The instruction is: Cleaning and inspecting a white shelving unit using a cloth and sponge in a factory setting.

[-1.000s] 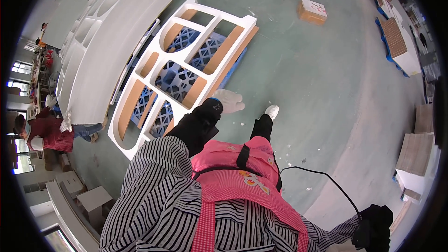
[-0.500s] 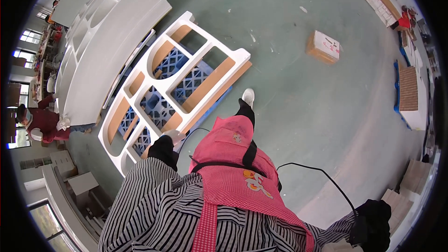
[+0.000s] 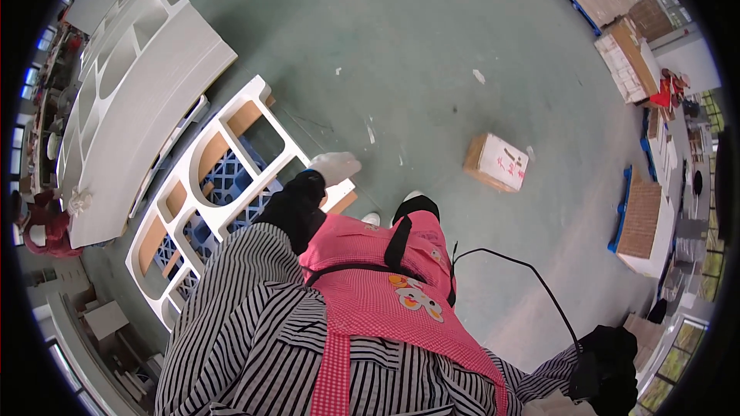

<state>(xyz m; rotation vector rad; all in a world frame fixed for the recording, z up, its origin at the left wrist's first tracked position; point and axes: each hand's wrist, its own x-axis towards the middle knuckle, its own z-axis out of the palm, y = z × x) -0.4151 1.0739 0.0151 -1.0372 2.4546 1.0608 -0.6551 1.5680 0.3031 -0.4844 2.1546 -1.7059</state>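
Note:
My left hand [image 3: 337, 167], in a white glove below a black cuff, reaches forward over the near right corner of a white frame panel [image 3: 220, 125]. Its fingers look stretched out and hold nothing visible; whether the glove touches the panel I cannot tell. The panel has rounded and square openings and brown inner edges, and lies over a blue plastic pallet [image 3: 223, 177]. Low at the right edge of my body, my right hand [image 3: 561, 404] shows only as a piece of pale glove beside a black sleeve. Its fingers are hidden.
A cardboard box [image 3: 497, 162] with a white top sits on the green floor ahead right. Large white curved panels [image 3: 154, 115] stand at left, near a person in dark red [image 3: 50, 223]. Stacked boards [image 3: 644, 219] on blue pallets line the right. A black cable [image 3: 532, 263] arcs beside me.
My view has shifted forward and turned left-to-right, so the frame panel and box sit lower and further left. My left hand has swung forward from beside the panel's near edge to its corner.

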